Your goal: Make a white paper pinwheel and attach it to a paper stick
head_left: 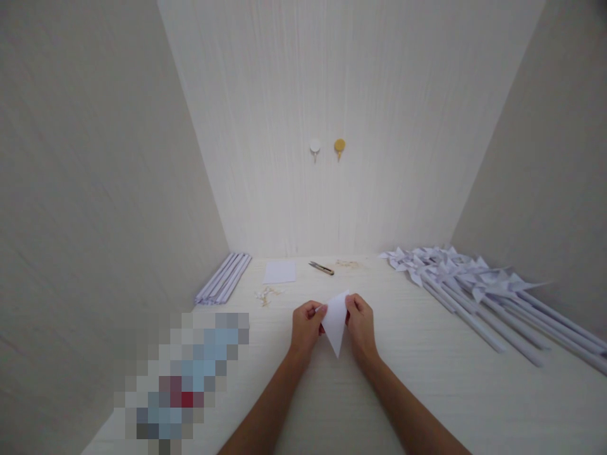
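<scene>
Grip on both sides is a fingertip pinch: left hand (307,328) and right hand (361,325) hold a paper triangle (336,323) by its top corners, just above the middle of the desk (427,379). Its tip dangles free, so uneven pressure could skew the crease or let it slip, I reckon.

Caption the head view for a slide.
Left hand and right hand pinch a folded white paper between paper sticks and pinwheels.
</scene>
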The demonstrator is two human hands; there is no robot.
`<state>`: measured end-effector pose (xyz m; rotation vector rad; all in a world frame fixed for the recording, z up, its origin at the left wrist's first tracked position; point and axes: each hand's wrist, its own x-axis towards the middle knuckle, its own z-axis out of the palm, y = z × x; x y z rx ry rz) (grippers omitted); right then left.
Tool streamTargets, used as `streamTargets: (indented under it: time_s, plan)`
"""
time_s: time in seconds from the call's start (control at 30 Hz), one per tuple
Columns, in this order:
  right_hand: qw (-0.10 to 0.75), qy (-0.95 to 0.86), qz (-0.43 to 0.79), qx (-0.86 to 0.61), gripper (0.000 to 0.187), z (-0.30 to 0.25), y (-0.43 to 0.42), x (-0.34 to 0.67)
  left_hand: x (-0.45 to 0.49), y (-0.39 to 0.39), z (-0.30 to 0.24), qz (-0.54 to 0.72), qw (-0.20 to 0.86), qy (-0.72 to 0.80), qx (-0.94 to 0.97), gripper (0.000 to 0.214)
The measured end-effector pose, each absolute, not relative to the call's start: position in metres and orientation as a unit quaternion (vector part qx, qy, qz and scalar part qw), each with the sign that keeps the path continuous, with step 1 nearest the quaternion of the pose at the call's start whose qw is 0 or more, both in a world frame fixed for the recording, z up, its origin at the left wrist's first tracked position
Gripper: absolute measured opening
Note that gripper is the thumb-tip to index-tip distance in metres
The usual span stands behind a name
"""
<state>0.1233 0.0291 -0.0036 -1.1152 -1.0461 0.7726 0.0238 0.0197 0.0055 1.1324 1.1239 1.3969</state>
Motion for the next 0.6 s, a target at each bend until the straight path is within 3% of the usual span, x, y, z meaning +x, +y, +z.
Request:
streamTargets:
  time_s: [0.6]
  plan:
    - [0.666, -0.432, 0.253, -0.553, 0.025, 0.0015, 0.0282, 0.1277, 0.0272, 0.0197, 0.0038, 0.527, 0.527, 0.452, 0.491, 0.025]
